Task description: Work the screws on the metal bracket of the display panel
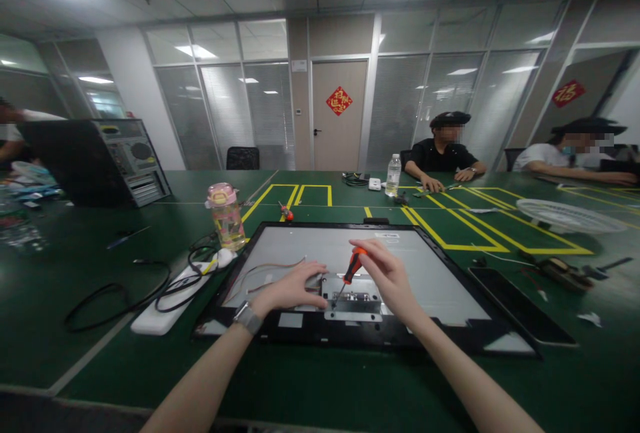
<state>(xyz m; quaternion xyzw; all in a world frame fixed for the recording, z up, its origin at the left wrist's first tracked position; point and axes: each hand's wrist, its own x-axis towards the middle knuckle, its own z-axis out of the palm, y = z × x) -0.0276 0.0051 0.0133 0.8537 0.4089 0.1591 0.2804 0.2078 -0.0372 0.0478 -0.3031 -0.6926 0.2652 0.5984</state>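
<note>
A flat display panel [425, 280] with a black frame lies face down in front of me, its grey back showing. On its lower middle sits a metal bracket [353, 317] with a row of connectors. My right hand [387, 273] grips the handle of a red and black screwdriver [353, 265], tilted, with its tip at the left part of the bracket. My left hand [295, 286] rests on the bracket's left side, thumb and fingers spread. Thin wires [260, 266] run over the panel to the left of that hand.
A white power strip [170, 300] with black cables and a pink-lidded bottle [225, 216] stand left of the panel. A black tablet-like slab [520, 306] and a multimeter-like device [563, 273] lie right. Further off are a computer case [100, 160], a water bottle [393, 175] and seated people.
</note>
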